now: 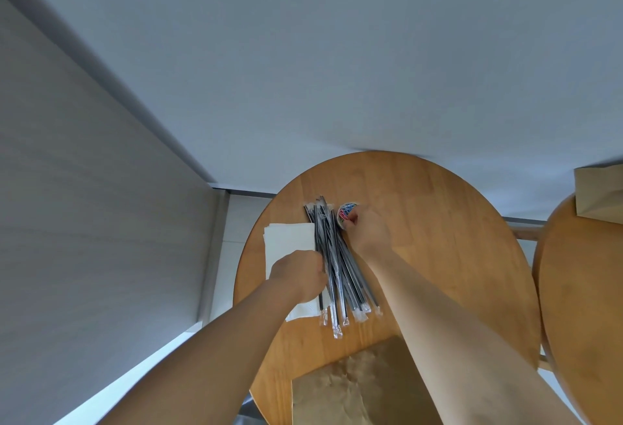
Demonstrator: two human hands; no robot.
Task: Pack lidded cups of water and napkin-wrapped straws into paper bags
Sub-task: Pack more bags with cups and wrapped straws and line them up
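Note:
Several black straws in clear wrappers (340,266) lie in a bundle on the round wooden table (438,239). A stack of white napkins (286,239) lies to their left. My left hand (300,274) rests over the napkins with its fingers pinched at the left edge of the straw bundle. My right hand (365,229) reaches to a small clear tub of coloured paper clips (345,213) at the far end of the straws, its fingertips pinching a red clip. A brown paper bag (350,387) lies flat at the table's near edge. No cups are in view.
A second wooden table (583,306) stands close on the right with another brown paper bag (598,193) on it. A white wall runs behind both tables and a grey wall along the left. Pale floor tiles show at the left.

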